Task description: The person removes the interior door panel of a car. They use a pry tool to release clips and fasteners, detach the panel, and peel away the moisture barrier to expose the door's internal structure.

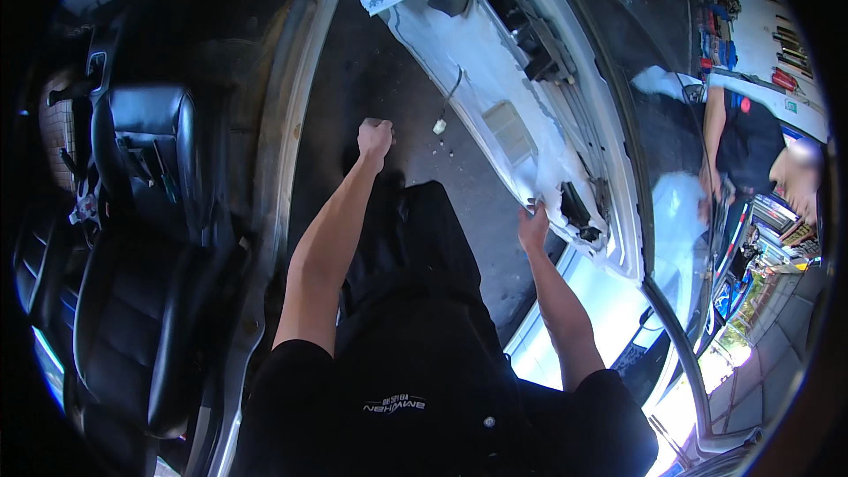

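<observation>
An open car door stands to my right with its inner trim off, and a white plastic sheet [468,62] covers much of its bare inner side. My right hand [533,228] is at the sheet's lower edge, fingers closed on it close to the door's end. A short dark cable with a white connector [440,126] hangs from the door's near edge. My left hand [376,141] is held over the dark floor between the car body and the door, its fingers curled closed. Whatever it may hold is hidden.
On the left is the car's interior with black leather seats [132,327], behind the door sill [283,159]. Small white bits lie on the floor [477,177]. Beyond the door at the right, another person in dark clothing [746,146] stands near wall-hung tools.
</observation>
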A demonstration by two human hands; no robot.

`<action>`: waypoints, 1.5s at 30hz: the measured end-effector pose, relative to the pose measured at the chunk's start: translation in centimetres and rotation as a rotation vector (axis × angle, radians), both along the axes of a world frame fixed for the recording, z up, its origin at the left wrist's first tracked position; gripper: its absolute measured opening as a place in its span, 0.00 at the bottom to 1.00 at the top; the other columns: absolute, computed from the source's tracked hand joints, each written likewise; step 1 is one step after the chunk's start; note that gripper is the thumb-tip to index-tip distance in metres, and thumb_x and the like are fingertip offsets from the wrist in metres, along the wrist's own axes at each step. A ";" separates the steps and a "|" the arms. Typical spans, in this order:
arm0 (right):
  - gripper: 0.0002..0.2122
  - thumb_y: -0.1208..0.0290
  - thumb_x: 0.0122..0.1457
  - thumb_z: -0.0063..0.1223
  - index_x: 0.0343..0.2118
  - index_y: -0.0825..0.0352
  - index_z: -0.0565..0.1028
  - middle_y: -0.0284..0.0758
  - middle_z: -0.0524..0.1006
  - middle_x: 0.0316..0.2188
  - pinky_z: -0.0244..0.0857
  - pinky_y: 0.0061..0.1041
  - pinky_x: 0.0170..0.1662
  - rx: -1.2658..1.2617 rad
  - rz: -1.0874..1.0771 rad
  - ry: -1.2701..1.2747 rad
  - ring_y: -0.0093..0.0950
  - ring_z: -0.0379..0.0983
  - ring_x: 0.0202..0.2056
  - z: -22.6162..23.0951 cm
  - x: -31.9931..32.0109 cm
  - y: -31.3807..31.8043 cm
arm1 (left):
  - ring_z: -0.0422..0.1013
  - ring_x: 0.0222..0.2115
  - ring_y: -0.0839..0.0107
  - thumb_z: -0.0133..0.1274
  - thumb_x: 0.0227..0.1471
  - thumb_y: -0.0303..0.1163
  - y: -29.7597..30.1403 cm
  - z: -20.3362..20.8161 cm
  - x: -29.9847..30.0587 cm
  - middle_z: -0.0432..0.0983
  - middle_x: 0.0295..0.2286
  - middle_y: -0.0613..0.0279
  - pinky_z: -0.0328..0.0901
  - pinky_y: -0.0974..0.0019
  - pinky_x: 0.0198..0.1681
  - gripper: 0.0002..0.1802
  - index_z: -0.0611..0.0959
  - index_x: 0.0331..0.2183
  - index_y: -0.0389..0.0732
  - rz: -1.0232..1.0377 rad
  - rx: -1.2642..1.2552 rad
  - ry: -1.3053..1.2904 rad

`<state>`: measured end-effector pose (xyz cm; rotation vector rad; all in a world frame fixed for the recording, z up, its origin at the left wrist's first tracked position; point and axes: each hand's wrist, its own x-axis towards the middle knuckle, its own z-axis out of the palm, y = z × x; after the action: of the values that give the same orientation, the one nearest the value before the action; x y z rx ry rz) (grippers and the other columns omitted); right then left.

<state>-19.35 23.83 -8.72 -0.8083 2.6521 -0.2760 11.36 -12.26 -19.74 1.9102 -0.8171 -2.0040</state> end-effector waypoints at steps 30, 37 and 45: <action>0.09 0.68 0.68 0.63 0.35 0.69 0.82 0.44 0.82 0.28 0.71 0.39 0.34 -0.404 0.233 0.782 0.44 0.77 0.26 -10.8 -4.5 2.5 | 0.77 0.42 0.71 0.61 0.67 0.36 -21.7 -14.8 -7.0 0.79 0.42 0.60 0.74 0.63 0.45 0.16 0.80 0.49 0.35 0.073 -0.975 0.361; 0.09 0.71 0.64 0.68 0.34 0.72 0.82 0.42 0.82 0.27 0.69 0.34 0.34 -0.515 0.302 0.848 0.37 0.76 0.25 -11.4 -5.7 2.3 | 0.80 0.45 0.60 0.55 0.72 0.39 -10.1 -21.3 -10.3 0.79 0.43 0.51 0.77 0.52 0.53 0.20 0.76 0.53 0.32 0.085 -0.548 0.838; 0.13 0.62 0.66 0.70 0.37 0.69 0.83 0.34 0.77 0.21 0.65 0.28 0.27 -0.563 0.467 0.899 0.26 0.73 0.22 -14.7 -10.1 3.7 | 0.81 0.46 0.56 0.47 0.75 0.51 5.9 -20.0 -18.3 0.82 0.50 0.40 0.78 0.51 0.54 0.31 0.78 0.54 0.27 -0.528 -0.373 0.800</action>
<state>-29.42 27.58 -23.44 -2.1075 3.0404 -0.6729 -6.90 -6.35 -39.73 0.6117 -1.3826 -2.3773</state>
